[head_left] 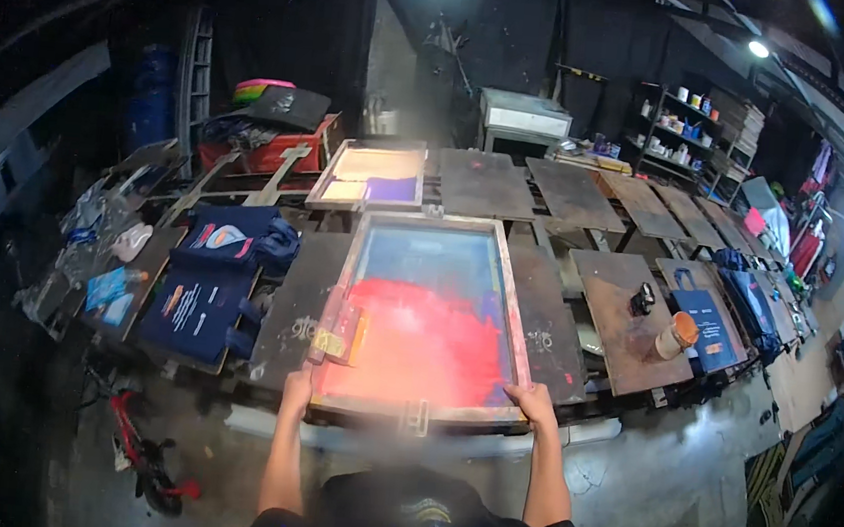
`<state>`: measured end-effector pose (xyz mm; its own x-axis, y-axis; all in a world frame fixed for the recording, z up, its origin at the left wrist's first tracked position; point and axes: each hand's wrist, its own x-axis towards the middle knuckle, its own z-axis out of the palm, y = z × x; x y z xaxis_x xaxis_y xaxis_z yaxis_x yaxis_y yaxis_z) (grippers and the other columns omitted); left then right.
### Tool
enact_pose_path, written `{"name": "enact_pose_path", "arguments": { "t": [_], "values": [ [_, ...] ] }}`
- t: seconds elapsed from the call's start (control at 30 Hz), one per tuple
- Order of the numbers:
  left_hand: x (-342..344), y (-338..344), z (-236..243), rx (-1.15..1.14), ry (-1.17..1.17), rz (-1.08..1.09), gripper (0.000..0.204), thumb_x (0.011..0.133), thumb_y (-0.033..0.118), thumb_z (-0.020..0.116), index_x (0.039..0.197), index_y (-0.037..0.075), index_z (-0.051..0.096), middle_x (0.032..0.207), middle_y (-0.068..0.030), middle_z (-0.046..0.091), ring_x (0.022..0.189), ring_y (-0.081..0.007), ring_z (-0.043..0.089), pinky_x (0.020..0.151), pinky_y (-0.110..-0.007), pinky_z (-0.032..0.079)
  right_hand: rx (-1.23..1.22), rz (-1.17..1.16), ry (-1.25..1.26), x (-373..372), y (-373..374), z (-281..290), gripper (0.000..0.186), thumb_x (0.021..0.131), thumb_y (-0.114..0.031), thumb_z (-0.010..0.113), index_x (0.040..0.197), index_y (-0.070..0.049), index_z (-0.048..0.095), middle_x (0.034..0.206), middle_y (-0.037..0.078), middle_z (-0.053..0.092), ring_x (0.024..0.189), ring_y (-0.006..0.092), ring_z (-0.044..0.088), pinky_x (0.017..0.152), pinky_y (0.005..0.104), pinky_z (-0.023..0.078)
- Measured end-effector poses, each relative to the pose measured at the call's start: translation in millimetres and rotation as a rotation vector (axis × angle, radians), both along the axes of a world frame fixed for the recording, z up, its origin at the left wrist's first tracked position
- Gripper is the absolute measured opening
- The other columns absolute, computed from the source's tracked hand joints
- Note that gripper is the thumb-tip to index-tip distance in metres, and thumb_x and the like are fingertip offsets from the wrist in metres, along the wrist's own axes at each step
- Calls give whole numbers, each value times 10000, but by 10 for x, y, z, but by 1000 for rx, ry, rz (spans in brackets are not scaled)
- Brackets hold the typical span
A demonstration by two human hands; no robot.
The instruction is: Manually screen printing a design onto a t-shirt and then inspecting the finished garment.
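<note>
A large wooden-framed printing screen (513, 312) lies in front of me, its mesh smeared with red-pink ink (415, 348) over the near part and bluish at the far end. My left hand (297, 390) is closed around the near left corner of the frame. At the near right corner, my right hand (532, 404) grips the frame, with its thumb on the top edge. A squeegee (339, 332) stained with red and yellow rests across the frame's left side, just beyond my left hand. Whatever lies beneath the screen is hidden.
Dark printing boards (484, 184) line the long table. Navy tote bags (192, 309) lie at left, another navy bag (710, 324) at right beside a tape-wrapped container (677, 336). Beyond stands a second screen (370, 174). A red bicycle-like object (140, 450) is on the floor at lower left.
</note>
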<state>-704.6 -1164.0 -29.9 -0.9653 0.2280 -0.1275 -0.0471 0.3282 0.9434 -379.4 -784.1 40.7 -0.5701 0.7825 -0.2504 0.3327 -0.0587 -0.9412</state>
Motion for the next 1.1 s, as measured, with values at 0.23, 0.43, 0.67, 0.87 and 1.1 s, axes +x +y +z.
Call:
{"name": "enact_pose_path", "arguments": {
  "t": [0.23, 0.43, 0.67, 0.87, 1.1],
  "values": [
    [-347, 208, -214, -12, -77, 39, 617, 1030, 440, 517, 788, -112, 646, 674, -190, 615, 665, -191, 468, 642, -460, 418, 42, -18, -185, -317, 108, -201, 338, 755, -293, 798, 763, 29, 697, 666, 68, 648, 595, 157, 609, 552, 340, 461],
    [-347, 151, -376, -43, -57, -6, 650, 1036, 476, 485, 758, -95, 625, 649, -150, 588, 656, -194, 473, 638, -461, 410, 106, -42, -243, -361, 58, -557, 400, 742, -333, 802, 719, 53, 699, 632, 97, 650, 564, 174, 605, 555, 356, 474],
    [-372, 75, -866, 59, -343, -171, 649, 1047, 515, 412, 1199, -76, 633, 1044, -172, 674, 940, -199, 606, 800, -409, 495, 449, -72, -478, -331, -23, -887, 519, 759, -399, 783, 892, 93, 685, 831, 298, 700, 803, 413, 715, 720, 480, 545],
    [-429, 12, -976, 208, -361, -242, 626, 1054, 496, 413, 1287, -58, 587, 1115, -128, 650, 939, -175, 594, 803, -401, 496, 554, -149, -568, -433, -193, -824, 466, 817, -385, 743, 1018, 24, 647, 1020, 316, 676, 1008, 487, 648, 859, 562, 513],
    [-454, 40, -1112, 90, -322, -234, 641, 1084, 475, 352, 1302, -84, 578, 1271, -173, 635, 1140, -224, 585, 990, -361, 437, 755, -213, -511, -436, -291, -811, 432, 772, -320, 792, 943, 56, 666, 965, 303, 634, 943, 471, 623, 827, 525, 507]
  ]
}}
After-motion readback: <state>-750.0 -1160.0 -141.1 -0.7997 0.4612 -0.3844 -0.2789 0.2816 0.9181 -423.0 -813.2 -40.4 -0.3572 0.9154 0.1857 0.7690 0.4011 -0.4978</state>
